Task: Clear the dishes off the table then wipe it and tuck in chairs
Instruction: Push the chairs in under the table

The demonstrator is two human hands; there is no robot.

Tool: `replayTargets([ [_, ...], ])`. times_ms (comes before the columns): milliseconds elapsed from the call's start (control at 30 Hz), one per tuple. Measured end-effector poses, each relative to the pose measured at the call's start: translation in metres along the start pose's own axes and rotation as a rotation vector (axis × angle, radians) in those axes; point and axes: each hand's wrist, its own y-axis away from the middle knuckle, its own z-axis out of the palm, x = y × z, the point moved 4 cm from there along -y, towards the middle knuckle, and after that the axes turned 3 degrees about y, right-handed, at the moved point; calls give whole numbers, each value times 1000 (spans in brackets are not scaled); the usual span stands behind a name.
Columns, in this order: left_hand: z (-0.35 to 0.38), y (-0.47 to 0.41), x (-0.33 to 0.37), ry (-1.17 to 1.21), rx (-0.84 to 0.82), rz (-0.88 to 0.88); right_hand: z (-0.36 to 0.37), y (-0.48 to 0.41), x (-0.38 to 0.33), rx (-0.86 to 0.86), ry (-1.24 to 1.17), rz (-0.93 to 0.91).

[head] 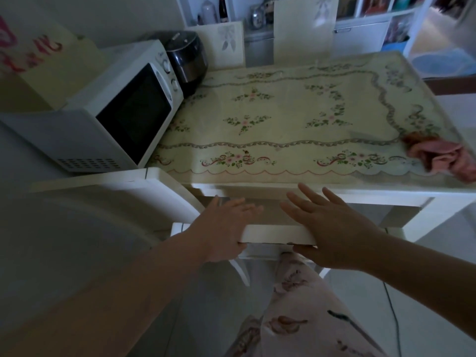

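- The left hand (226, 228) lies on the top rail of a white chair (278, 234). Its fingers are straight and reach over the rail toward the surface (283, 112), so the hand is released rather than clenched.
- The right hand (332, 233) rests on the same rail just beside it. Its fingers are spread and straight, and its thumb lies along the near side of the rail.
- The chair stands at the middle of the near edge, its rail just below the rim of the surface.
- The surface carries a cream floral cloth with a scalloped border.
- A crumpled pink cloth (443, 155) lies at the near right corner.
- Two cream chair backs (304, 29) with a bow motif rise close behind the far edge.
- A white microwave (116, 117) sits at the left edge, its dark door facing right.
- A dark rice cooker (188, 57) stands behind the microwave, at the far left corner.
- White shelving (373, 11) with bottles and books stands beyond the far edge.
- A patterned pink trouser leg (296, 305) shows below the chair rail.
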Motion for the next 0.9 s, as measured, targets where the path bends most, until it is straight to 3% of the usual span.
replayTargets([
  [900, -19, -63, -52, -20, -22, 32, -9, -70, 37, 26, 136, 33],
])
